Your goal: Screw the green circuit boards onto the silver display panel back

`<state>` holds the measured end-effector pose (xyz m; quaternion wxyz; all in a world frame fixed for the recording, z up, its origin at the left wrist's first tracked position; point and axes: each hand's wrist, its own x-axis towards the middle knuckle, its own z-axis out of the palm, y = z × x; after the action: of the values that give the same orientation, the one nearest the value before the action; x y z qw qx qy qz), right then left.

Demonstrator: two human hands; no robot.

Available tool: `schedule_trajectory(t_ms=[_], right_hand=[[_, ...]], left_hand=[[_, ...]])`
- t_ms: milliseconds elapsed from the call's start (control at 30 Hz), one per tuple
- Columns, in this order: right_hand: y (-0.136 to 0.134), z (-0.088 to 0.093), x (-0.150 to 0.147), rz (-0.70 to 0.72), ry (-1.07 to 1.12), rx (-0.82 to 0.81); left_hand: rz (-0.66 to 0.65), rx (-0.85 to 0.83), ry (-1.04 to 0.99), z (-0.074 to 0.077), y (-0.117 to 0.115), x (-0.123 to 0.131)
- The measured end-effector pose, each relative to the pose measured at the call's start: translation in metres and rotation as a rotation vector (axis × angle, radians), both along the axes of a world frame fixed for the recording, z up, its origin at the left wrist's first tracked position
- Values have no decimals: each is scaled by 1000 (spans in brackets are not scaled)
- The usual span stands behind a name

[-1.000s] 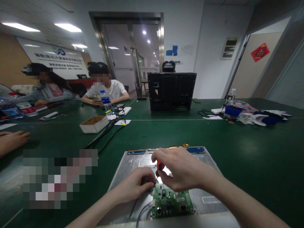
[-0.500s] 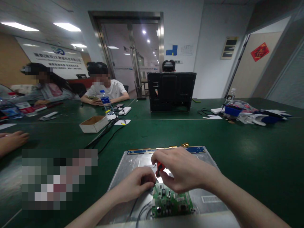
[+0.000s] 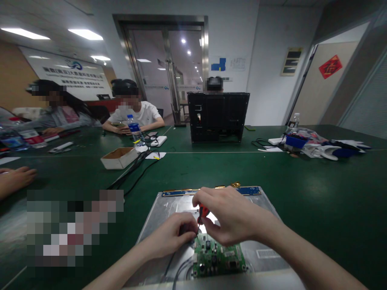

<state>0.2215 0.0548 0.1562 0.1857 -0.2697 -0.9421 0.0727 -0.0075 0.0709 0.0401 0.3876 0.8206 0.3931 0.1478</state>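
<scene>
My right hand (image 3: 225, 215) is closed around the red and black handle of a screwdriver (image 3: 203, 212), which is held steeply. Its thin shaft runs down to the upper left corner of a green circuit board (image 3: 219, 255). Beside that corner, my left hand (image 3: 177, 233) has its thumb and fingers pinched together near the screwdriver's tip; what they hold, if anything, is hidden. The board lies on a silver metal panel (image 3: 154, 217), with a narrow blue circuit strip (image 3: 248, 191) along the panel's far edge. Grey cables (image 3: 181, 270) curve at the board's left side.
Black cables (image 3: 133, 167) and an open cardboard box (image 3: 119, 158) lie to the left on the green table (image 3: 326, 193). A black monitor frame (image 3: 219, 117) stands across from me. Plastic bags (image 3: 314, 141) lie at the right. Co-workers sit opposite; another person's hand (image 3: 18, 177) rests at the left.
Both hands stay in nearly the same place. The screwdriver handle shows a slightly different tilt in my right hand.
</scene>
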Motion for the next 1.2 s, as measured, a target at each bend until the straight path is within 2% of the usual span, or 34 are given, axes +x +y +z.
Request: schedule_trajectory(t_ms=[333,567,867,1067,1200], right_hand=[[6,-4,-3,-111,-61,46],[0,5,4,0,-22,-42],[3,0,0,-156,-101,19],[-2,7,3,11,-76,-14],[-2,5,0,-39,-99,7]], left_hand=[[9,0,5,10,-3,3],[2,13,9,7,-2,2],[11,27,-11,7,-3,3],[27,30,-6,10,-4,5],[26,18,-5,9,-4,5]])
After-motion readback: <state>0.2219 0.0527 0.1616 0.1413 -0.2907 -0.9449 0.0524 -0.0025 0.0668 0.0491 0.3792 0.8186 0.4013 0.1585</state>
